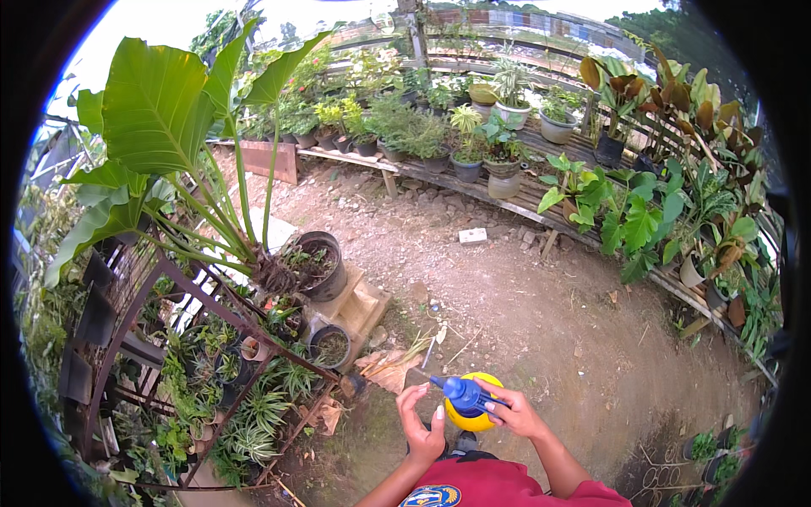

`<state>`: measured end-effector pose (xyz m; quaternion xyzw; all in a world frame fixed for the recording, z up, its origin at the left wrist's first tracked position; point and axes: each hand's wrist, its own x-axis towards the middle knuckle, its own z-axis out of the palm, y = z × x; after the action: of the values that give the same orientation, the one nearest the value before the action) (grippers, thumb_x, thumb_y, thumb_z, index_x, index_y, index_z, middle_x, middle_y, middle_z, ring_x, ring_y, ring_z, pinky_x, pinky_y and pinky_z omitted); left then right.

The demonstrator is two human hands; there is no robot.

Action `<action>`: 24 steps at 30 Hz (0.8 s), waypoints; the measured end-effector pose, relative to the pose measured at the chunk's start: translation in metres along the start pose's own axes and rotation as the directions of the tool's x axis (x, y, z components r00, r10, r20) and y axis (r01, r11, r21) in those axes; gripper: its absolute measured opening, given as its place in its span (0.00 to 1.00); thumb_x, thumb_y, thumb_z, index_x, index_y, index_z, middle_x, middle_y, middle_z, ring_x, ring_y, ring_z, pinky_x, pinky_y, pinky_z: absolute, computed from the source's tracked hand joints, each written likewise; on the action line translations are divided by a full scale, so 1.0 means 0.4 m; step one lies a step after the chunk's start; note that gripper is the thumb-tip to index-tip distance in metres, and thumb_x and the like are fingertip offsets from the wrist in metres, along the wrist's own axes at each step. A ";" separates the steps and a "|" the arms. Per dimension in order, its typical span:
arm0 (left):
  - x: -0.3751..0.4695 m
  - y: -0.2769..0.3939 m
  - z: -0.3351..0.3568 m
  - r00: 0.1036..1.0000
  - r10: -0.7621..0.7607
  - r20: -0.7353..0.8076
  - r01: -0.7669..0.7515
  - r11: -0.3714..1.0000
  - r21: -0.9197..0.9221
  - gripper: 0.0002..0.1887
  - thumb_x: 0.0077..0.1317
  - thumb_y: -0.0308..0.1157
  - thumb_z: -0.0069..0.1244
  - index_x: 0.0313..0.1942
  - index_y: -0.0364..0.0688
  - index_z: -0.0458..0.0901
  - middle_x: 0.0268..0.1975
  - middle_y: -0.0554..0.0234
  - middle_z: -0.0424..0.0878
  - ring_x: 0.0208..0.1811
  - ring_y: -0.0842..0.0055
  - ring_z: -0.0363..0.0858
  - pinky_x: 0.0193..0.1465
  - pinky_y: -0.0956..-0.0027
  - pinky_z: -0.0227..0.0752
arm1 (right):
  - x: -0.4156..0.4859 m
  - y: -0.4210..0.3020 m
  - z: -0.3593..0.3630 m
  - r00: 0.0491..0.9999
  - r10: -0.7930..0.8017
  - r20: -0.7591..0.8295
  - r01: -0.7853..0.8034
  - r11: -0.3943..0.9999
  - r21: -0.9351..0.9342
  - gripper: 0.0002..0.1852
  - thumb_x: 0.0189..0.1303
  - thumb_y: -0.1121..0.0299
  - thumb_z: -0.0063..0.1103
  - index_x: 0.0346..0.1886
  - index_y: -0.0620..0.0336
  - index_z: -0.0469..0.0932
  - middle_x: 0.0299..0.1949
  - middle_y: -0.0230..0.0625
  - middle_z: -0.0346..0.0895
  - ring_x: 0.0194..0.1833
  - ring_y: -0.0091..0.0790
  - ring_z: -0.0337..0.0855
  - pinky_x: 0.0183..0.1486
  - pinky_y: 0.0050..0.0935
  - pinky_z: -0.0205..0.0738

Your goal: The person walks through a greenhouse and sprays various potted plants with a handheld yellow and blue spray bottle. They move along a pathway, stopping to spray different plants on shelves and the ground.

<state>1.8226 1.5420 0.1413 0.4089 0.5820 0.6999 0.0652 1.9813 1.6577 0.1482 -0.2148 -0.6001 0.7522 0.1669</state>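
A yellow pressure sprayer bottle [476,423] with a blue pump head [467,395] is held in front of my body. My right hand [514,409] grips the blue handle of the sprayer from the right. Its nozzle points up and to the left, over the ground. Close to the nozzle is my left hand [422,423], raised with its fingers and thumb apart and nothing between them. Just beyond lie a dry brown leaf [388,370] and pale cut stalks [415,347].
A large elephant-ear plant [155,108] leans from the left beside a black pot [329,279] on a wooden stand [374,304]. A metal frame rack [127,342] holds plants at left. Slatted wooden benches [443,176] with potted plants curve around the back and right. A white block [472,236] lies on the dirt.
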 end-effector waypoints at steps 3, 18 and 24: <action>0.059 0.003 0.003 0.998 0.052 -0.028 -0.052 0.999 -0.010 0.20 0.59 0.25 0.50 0.52 0.35 0.67 0.52 0.48 0.67 0.56 0.62 0.69 0.63 0.58 0.59 | 0.090 -0.048 -0.010 0.993 0.057 -0.099 -0.043 0.989 0.143 0.28 0.66 0.74 0.46 0.71 0.58 0.59 0.25 0.23 0.68 0.21 0.15 0.63 0.23 0.17 0.57; 0.560 -0.286 0.040 0.995 0.043 -0.094 -0.032 0.992 0.118 0.18 0.64 0.25 0.45 0.53 0.34 0.66 0.54 0.52 0.64 0.57 0.65 0.69 0.65 0.60 0.60 | 0.606 -0.081 -0.090 0.986 0.117 0.118 -0.101 0.986 -0.133 0.27 0.67 0.75 0.45 0.71 0.54 0.60 0.24 0.22 0.66 0.22 0.15 0.62 0.26 0.17 0.61; 0.690 -0.343 0.132 0.999 -0.016 -0.039 0.016 1.000 0.004 0.16 0.61 0.25 0.49 0.50 0.35 0.70 0.50 0.51 0.68 0.55 0.65 0.69 0.62 0.62 0.60 | 0.729 -0.136 -0.213 0.997 0.076 0.015 -0.077 0.994 0.074 0.27 0.69 0.70 0.43 0.71 0.54 0.58 0.22 0.21 0.62 0.22 0.15 0.60 0.24 0.17 0.58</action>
<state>1.6227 1.7818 0.1588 0.3905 0.5879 0.7060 0.0585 1.7772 1.8890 0.1493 -0.2267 -0.5639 0.7813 0.1422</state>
